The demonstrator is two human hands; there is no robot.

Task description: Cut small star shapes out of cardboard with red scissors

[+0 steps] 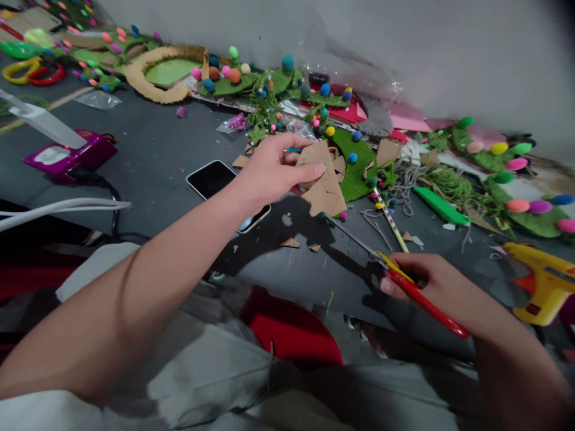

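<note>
Left hand (274, 170): raised over the right end of the phone (209, 178), thumb and fingers pinching a cardboard piece (330, 194). The thumb lies flat on the card's face; some fingers are hidden behind it. The card is held tilted above the dark table (153, 155), to the right of the phone, with a notched lower edge.

Right hand (438, 281): closed around the handles of the scissors (406, 285), well right of the phone and nearer the person. The blades point back toward the card and appear together or nearly so. Whether the tip touches the card cannot be told.

Hazards, in the inspector's judgement:
- Card held by one hand only; if it twists under the blades, the cut could run off line, or the tip could reach the hidden fingers.
- Phone uncovered beneath the left forearm; a dropped blade or careless elbow could scratch or shift it.
- Grey string (404, 185), right of the phone, could snag on the scissors if they swing away from the person.
- Glue gun (545, 275), far right of the phone and near the right forearm; contact could burn if it is hot, which cannot be told.
- Cardboard scraps (291, 243), just right of the phone's near end, could fall to the floor if brushed.
</note>
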